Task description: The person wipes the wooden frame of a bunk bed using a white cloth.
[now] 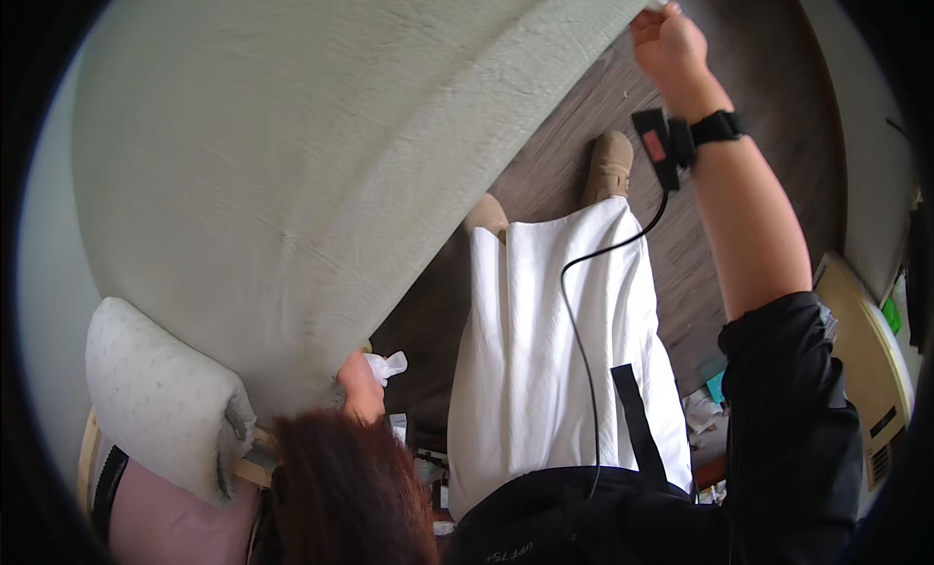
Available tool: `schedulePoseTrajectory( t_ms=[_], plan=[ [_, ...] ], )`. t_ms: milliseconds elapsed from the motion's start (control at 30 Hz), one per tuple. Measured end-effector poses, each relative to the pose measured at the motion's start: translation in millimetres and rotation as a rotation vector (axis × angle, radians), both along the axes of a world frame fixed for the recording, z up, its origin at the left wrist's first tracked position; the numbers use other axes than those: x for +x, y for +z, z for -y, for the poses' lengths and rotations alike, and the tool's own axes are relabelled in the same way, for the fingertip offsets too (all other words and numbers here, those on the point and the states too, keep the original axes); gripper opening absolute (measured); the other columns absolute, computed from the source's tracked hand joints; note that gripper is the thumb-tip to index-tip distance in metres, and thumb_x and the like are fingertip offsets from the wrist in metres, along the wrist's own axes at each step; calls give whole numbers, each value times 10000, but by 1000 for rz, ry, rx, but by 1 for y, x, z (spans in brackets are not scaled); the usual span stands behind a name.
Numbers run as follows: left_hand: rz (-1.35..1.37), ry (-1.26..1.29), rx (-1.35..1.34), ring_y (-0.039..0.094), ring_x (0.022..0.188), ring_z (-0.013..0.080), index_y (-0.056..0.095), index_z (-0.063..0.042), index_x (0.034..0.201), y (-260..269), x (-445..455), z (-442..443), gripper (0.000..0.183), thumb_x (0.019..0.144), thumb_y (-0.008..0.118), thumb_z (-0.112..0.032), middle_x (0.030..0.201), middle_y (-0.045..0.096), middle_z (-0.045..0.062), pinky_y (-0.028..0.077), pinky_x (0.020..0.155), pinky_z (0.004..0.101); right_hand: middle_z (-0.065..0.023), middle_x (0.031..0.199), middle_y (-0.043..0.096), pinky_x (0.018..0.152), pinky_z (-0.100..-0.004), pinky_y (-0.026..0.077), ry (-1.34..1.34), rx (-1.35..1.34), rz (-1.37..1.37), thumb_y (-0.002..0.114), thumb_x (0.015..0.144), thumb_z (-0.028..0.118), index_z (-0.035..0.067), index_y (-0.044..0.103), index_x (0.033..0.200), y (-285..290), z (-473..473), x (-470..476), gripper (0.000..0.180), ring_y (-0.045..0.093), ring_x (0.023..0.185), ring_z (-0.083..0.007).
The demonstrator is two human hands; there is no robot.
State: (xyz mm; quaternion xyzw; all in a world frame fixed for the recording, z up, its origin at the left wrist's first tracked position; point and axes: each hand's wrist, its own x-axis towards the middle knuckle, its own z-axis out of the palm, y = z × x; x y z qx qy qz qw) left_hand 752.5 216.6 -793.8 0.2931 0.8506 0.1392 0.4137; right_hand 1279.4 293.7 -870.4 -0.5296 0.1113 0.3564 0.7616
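Observation:
A pale grey-green sheet [292, 164] spreads over the bed on the left, with shallow creases across it. At the upper right my right hand [668, 43] has its fingers closed on the sheet's edge, near a small whitish bit of material. My left hand [361, 386] is at the sheet's lower edge, partly hidden by hair; its fingers do not show clearly. Beside it is a crumpled white piece of tissue or cloth [389, 366]. A black device [659, 149] with a cable is strapped at my right wrist.
A folded whitish pillow or quilt [164, 397] lies at the lower left, above a pink surface [182, 514] and a wooden frame [253, 473]. Dark wood-look floor [562, 149] lies under my feet. A cream appliance [865, 368] stands at the right, and small clutter [704, 408] lies near it.

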Motion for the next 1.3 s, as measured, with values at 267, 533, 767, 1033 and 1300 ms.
schedulePoseTrajectory(
  t_ms=[267,533,767,1033,1300],
  plan=[
    [-37,-128,18,506,903,204,444,-5,1129,-20,-23,8,418,756,593,-122,1080,505,62,431,706,319,-69,891,571,708,-269,414,231,-234,92,474,834,182,-8,539,953,-15,24,-139,234,505,805,-145],
    [8,2,-97,422,1058,191,410,-3,1174,-22,-22,7,499,731,624,-82,1187,446,55,354,859,282,-30,834,572,704,-241,391,312,-427,-170,356,890,187,2,556,915,28,65,-324,273,484,757,-103],
    [24,-178,-2,481,957,194,440,-28,1135,-25,-38,4,421,757,600,-124,1124,477,42,421,768,308,4,631,507,412,-244,296,0,-402,-653,396,853,184,86,529,728,18,24,-224,208,375,466,-104],
    [75,281,-302,521,859,198,482,-61,1066,-21,-26,1,311,788,563,-175,1029,517,39,467,675,339,-61,860,563,690,-259,429,-108,-205,-189,413,874,176,-3,527,845,-7,20,-135,213,520,769,-130],
    [152,272,-379,545,809,224,498,-83,1021,-45,-67,0,266,815,528,-249,938,544,43,477,648,379,-57,911,567,766,-262,391,321,-275,115,341,901,179,-2,524,991,18,65,-305,273,487,845,-126]
  ],
)
